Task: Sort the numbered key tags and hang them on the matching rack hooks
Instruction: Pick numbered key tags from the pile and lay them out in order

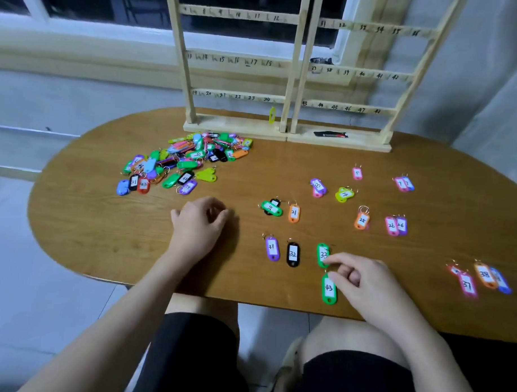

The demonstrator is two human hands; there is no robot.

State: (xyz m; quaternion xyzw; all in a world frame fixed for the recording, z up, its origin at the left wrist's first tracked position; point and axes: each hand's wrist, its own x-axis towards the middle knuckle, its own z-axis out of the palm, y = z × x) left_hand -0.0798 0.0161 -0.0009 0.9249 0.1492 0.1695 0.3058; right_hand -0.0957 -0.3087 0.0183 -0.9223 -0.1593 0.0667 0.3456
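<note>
Wooden table (pixel 103 234): right hand (pixel 362 283) apparently pinches green tag "43" (pixel 329 289); left hand (pixel 199 223) rests loosely curled.

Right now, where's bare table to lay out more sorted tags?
Bare: the near-left table between the pile and left hand; the strip between tags 21 and 25; right of the right hand, before tag 37. Crowded: the pile, and around tags 33 and 43.

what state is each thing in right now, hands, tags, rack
left hand: loosely curled, resting on table, holding nothing
right hand: fingertips at tag 43
tag 43: flat on table
unsorted pile: heaped
sorted tags: laid out flat
yellow tag: hanging from rack
rack: upright
</note>
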